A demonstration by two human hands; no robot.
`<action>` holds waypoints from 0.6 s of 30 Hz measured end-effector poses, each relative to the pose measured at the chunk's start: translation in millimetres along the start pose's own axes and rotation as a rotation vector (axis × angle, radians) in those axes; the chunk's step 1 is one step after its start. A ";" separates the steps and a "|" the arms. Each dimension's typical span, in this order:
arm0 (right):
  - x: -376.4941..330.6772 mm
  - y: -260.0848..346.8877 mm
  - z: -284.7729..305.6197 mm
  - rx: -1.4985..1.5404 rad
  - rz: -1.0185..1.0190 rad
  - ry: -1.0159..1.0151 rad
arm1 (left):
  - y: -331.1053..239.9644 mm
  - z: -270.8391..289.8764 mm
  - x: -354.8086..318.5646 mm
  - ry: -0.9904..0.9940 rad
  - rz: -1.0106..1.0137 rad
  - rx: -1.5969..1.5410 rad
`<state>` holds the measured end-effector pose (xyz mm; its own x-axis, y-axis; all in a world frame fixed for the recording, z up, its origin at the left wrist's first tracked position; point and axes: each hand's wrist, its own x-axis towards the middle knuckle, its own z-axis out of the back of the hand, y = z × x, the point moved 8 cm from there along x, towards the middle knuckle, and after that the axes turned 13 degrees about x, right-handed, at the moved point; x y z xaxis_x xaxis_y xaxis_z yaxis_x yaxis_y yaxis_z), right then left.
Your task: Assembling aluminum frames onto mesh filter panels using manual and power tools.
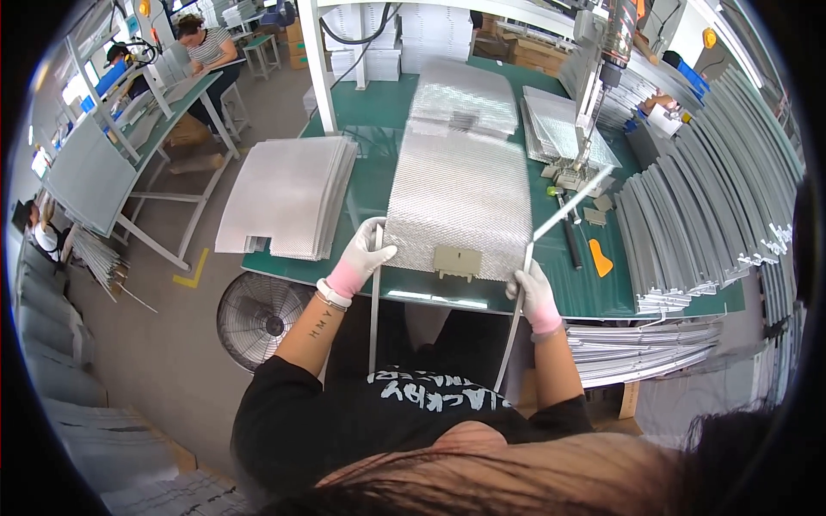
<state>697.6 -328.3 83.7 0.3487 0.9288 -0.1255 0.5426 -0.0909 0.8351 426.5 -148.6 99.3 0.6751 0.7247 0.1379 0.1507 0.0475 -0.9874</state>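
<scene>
Left grip [361,258], right grip [538,298] on thin strips [375,314], lower ends indistinct

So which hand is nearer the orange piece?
Right: your right hand is slightly left of the orange piece; your left hand is farther left, at the mesh sheet's left edge.

a green table [607,291] carries mesh panels [460,189] and an orange piece [600,258].

Silvery mesh-patterned panel [460,193], green tabletop [366,189], white gloves [360,261] with pink cuffs [346,279], orange piece [601,258], strips [374,318] apparently pale grey
</scene>
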 end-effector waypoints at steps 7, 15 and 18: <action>-23.8 1.6 3.1 -0.138 0.126 0.058 | -28.3 -14.4 -15.5 -0.163 -0.103 0.109; -32.3 13.6 -27.0 -0.151 0.206 0.101 | -61.3 -0.9 -51.1 -0.134 0.021 -0.015; -28.6 17.7 -46.4 -0.223 0.250 0.199 | -72.8 9.5 -57.7 -0.182 -0.002 -0.092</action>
<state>661.8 -339.8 126.9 0.2822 0.9414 0.1846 0.2727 -0.2632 0.9254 369.8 -187.3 162.4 0.5343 0.8374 0.1155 0.2230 -0.0079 -0.9748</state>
